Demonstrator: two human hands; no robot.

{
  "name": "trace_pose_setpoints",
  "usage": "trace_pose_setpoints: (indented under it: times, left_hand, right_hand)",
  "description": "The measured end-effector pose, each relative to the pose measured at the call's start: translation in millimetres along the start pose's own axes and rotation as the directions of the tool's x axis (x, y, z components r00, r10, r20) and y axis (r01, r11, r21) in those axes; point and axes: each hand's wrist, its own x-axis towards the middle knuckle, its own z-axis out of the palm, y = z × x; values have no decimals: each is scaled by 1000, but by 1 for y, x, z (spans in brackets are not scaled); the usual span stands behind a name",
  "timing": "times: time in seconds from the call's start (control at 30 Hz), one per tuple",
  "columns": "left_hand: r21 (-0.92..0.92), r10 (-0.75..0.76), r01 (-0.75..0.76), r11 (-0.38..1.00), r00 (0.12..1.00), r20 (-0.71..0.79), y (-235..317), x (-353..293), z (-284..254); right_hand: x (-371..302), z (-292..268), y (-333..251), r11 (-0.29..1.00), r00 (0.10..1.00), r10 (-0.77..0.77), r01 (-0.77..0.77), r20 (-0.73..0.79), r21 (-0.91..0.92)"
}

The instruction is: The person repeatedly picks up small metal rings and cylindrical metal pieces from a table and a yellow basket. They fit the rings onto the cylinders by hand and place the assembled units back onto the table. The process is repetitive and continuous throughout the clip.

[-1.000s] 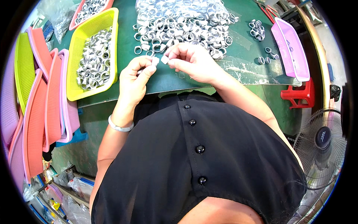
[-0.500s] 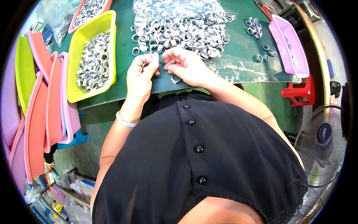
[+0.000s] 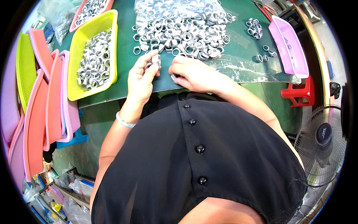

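Observation:
My left hand [image 3: 140, 79] is closed on a silver metal ring [image 3: 157, 60], pinched between thumb and fingertips just in front of the pile. A little to its right, my right hand [image 3: 197, 75] is down at the table's near edge. Its curled fingers close over another metal ring [image 3: 173, 77], of which only a small part shows. Beyond both hands spreads a large pile of silver rings [image 3: 182, 35], with clear plastic over its far part.
On the left stands a yellow-green basket [image 3: 71, 71] of rings, with a red basket [image 3: 109, 6] behind it. Stacked coloured baskets [image 3: 35, 123] lean further left. A purple basket [image 3: 298, 61], small ring groups [image 3: 254, 28] and red-handled pliers [image 3: 265, 11] lie right; a fan [image 3: 323, 134] stands below.
My right hand has moved away from the left and come down over the ring lying near the table's edge. The left hand still holds its ring and has barely moved.

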Motion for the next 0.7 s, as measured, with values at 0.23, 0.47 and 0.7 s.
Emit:
trace_pose_setpoints:
  times: [0.23, 0.47, 0.7]
  left_hand:
    - [-468, -345, 372, 802, 927, 146, 13, 1, 2]
    - [-490, -449, 511, 707, 859, 247, 19, 5, 11]
    - [-433, -499, 539, 722, 840, 213, 25, 1, 26]
  right_hand:
    - [6, -7, 2, 106, 880, 446, -235, 165, 966]
    - [2, -8, 3, -71, 871, 446, -197, 208, 978]
    - [4, -11, -10, 431, 874, 485, -279, 40, 858]
